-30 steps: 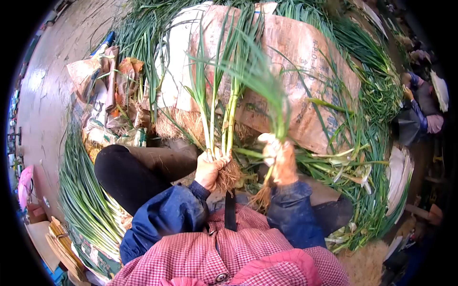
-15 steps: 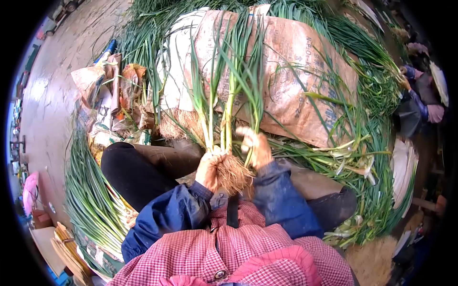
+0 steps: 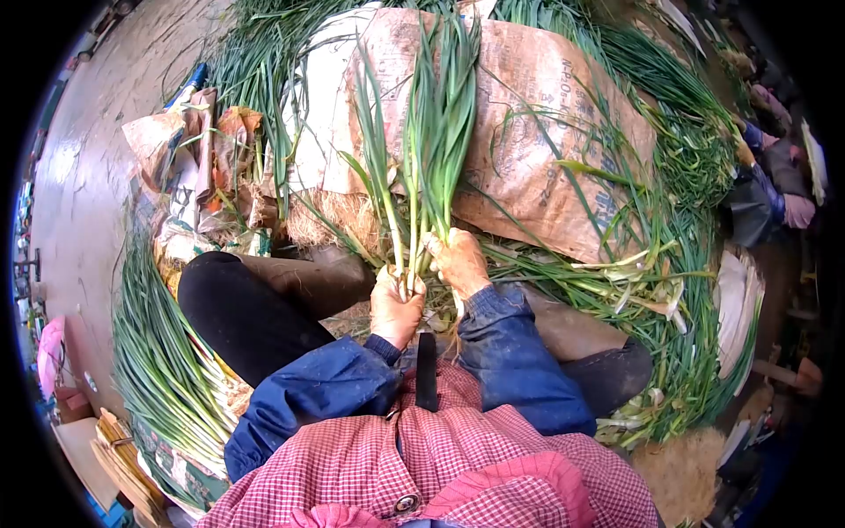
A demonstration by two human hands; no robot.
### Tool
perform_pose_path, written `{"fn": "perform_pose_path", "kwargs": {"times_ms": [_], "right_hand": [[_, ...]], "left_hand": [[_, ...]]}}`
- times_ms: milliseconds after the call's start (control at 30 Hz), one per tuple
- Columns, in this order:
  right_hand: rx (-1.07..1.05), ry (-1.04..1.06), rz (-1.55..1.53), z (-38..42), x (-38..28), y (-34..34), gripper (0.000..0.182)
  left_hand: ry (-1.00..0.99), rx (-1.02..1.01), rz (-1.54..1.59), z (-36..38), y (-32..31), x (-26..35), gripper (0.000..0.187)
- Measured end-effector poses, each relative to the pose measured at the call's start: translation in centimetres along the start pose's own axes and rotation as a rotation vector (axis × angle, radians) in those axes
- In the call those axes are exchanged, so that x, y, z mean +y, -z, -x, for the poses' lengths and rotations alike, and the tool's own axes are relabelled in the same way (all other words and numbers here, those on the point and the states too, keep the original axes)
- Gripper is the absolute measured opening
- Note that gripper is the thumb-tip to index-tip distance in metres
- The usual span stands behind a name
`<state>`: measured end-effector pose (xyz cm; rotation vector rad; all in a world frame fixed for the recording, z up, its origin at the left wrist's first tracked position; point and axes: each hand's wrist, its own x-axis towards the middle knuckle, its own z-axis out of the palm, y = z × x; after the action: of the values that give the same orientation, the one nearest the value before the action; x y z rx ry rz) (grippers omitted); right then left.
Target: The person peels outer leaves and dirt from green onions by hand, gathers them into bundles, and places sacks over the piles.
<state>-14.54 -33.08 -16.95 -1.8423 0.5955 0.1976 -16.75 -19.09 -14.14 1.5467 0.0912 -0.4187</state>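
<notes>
Upright in front of me is a bunch of green garlic (image 3: 444, 132), with long flat leaves and pale lower stems. My left hand (image 3: 397, 308) is closed round a few of the stems (image 3: 392, 224) low down. Close on its right, my right hand (image 3: 460, 261) is wrapped round the base of the other stems, with the leaves fanning up above it. Some thin root strands show below my right hand; the rest of the roots are hidden by the hands. Behind the bunch, a printed woven sack (image 3: 537, 132) lies over more plants, whose root ends (image 3: 321, 220) stick out.
A neat row of green garlic (image 3: 167, 352) lies at my left. Loose leaves and trimmings (image 3: 651, 290) are heaped on the right. Crumpled bags (image 3: 202, 176) lie beyond my left knee (image 3: 238, 308). Another person (image 3: 779, 176) is partly visible at the far right.
My right hand has come in from the side and closed round stems. The root clump over my left hand has gone from view, and the leaves are gathered closer together.
</notes>
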Motion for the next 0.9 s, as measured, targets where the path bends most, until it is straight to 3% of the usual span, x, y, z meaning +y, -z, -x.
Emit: {"fn": "perform_pose_path", "kwargs": {"times_ms": [33, 67, 233, 300, 367, 400, 467, 500, 533, 567, 633, 700, 767, 833, 867, 900], "right_hand": [[0.079, 0.021, 0.097, 0.3, 0.5, 0.0, 0.024], [0.175, 0.101, 0.380, 1.9, -2.3, 1.0, 0.033], [0.288, 0.303, 0.637, 3.5, -0.7, 1.1, 0.026], [-0.018, -0.137, -0.255, 5.1, -2.5, 2.2, 0.024], [-0.095, -0.033, -0.876, 7.8, -3.6, 4.1, 0.013], [-0.129, 0.179, -1.085, 8.2, -3.3, 4.8, 0.014], [-0.070, 0.068, -0.928, 8.4, -3.0, 7.5, 0.017], [-0.074, -0.012, -0.834, 7.8, -2.6, 7.9, 0.018], [-0.048, -0.087, -0.616, 6.6, -1.7, 7.6, 0.020], [-0.156, -0.163, -0.519, 5.6, -2.9, 7.5, 0.021], [-0.051, -0.165, -0.613, 1.8, -0.3, 4.9, 0.022], [-0.164, -0.110, -0.700, -2.2, 1.1, 3.1, 0.020], [-0.044, -0.123, -0.557, -1.9, 0.2, 2.3, 0.017], [-0.134, -0.036, -0.423, 0.9, 0.8, 2.6, 0.015], [-0.132, -0.157, -0.497, 3.5, -1.7, 3.5, 0.014], [-0.119, -0.128, -0.775, 4.3, -0.8, 3.0, 0.016]], "left_hand": [[0.015, -0.002, -0.014, 0.4, 0.0, 0.1, 0.024], [0.024, -0.011, -0.028, 0.6, -0.2, 0.0, 0.025], [-0.017, -0.019, 0.110, 0.7, -0.8, 0.7, 0.027], [0.083, -0.034, 0.186, 0.6, 0.0, 0.6, 0.025], [0.102, -0.020, 0.298, 0.2, 0.2, 1.5, 0.020], [0.211, 0.002, 0.416, 0.0, 0.3, 2.0, 0.022], [0.406, 0.034, 0.667, -0.1, 0.4, 2.5, 0.024], [0.426, -0.069, 0.769, -0.2, 0.7, 2.3, 0.022], [0.506, -0.083, 0.761, -0.1, 0.8, 2.0, 0.019], [0.587, -0.093, 0.750, 0.2, 0.7, 2.7, 0.017], [0.629, -0.340, 0.811, 0.7, 1.1, 2.7, 0.015], [0.648, -0.278, 0.723, 1.5, 0.7, 3.4, 0.016], [0.615, -0.313, 0.806, 1.0, 1.2, 3.5, 0.016], [0.623, -0.311, 1.124, 0.4, 1.2, 4.0, 0.016], [0.665, -0.284, 1.156, -0.1, 1.2, 4.0, 0.017], [0.671, -0.348, 1.192, -0.6, 1.3, 3.8, 0.020]]}}
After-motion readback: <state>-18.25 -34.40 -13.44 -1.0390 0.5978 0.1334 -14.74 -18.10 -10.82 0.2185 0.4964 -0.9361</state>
